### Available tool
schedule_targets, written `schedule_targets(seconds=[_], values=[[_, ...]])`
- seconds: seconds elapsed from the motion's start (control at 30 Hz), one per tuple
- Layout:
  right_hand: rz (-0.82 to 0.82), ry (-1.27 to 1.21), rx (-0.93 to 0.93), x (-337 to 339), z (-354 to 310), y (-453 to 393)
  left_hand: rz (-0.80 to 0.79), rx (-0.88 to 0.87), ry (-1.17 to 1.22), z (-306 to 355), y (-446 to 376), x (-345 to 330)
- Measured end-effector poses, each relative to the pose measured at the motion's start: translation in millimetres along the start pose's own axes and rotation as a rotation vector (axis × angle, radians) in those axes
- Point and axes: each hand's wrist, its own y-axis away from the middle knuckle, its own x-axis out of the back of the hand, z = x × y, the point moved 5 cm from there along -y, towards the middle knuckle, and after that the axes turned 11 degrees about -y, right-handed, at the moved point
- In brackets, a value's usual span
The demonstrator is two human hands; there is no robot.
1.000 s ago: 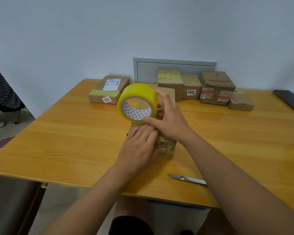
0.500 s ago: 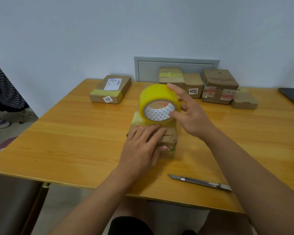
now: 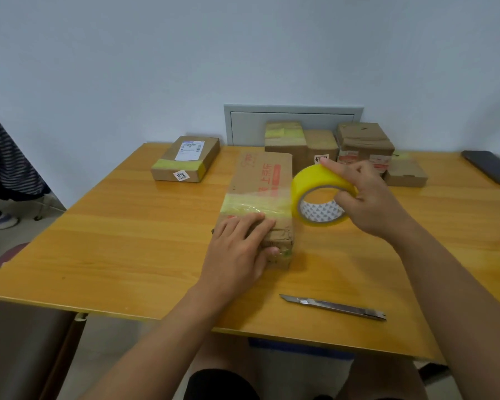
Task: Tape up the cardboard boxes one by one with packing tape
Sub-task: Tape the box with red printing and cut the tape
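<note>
Left hand (image 3: 240, 243) flat on the near end of the cardboard box (image 3: 259, 203), fingers straight and pressing down on top, thumb hooked over the near right corner. Right hand (image 3: 367, 203) grips the tape roll (image 3: 319, 194): index finger stretched over the top of the roll, other fingers curled in through the core. Roll is just off the box's right edge, tilted, core facing me.

Band of yellowish tape (image 3: 254, 206) runs across the box top from left edge to right edge, just past my left fingertips, and leads straight to the roll. Surface of the band looks wrinkled. Can't tell if the roll touches the table (image 3: 127, 241) or is just above it.

Box lies lengthwise away from me, mid-table, red print on the far half of its top. Near end is crumpled.

Utility knife (image 3: 332, 307) lies on the table near the front edge, to the right of my left forearm, well apart from the box.

Flat box with a shipping label (image 3: 185, 158) sits far left. Row of taped boxes (image 3: 329, 142) along the wall at the back, small flat box (image 3: 406, 174) at its right end. Dark phone (image 3: 491, 166) at the far right edge. Grey wall panel (image 3: 248, 122) behind the row.
</note>
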Motion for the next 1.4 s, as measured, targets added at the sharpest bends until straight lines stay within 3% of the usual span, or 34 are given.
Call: schedule_targets(seconds=[0.37,0.67,0.9,1.2,1.4], values=[[-0.031,-0.012,-0.087,-13,28,28,-0.083,0.017,-0.013,0,-1,-1],[0.027,-0.073,-0.132,-23,36,39,-0.051,-0.002,-0.047,2,-7,9],[0.061,-0.091,-0.145,-28,42,47,-0.439,-0.049,-0.206,7,-30,-2],[0.090,-0.142,-0.164,-35,50,56,-0.352,-0.035,-0.218,9,-36,0],[0.095,-0.149,-0.183,-38,57,56,-0.385,-0.034,-0.272,7,-36,-3]])
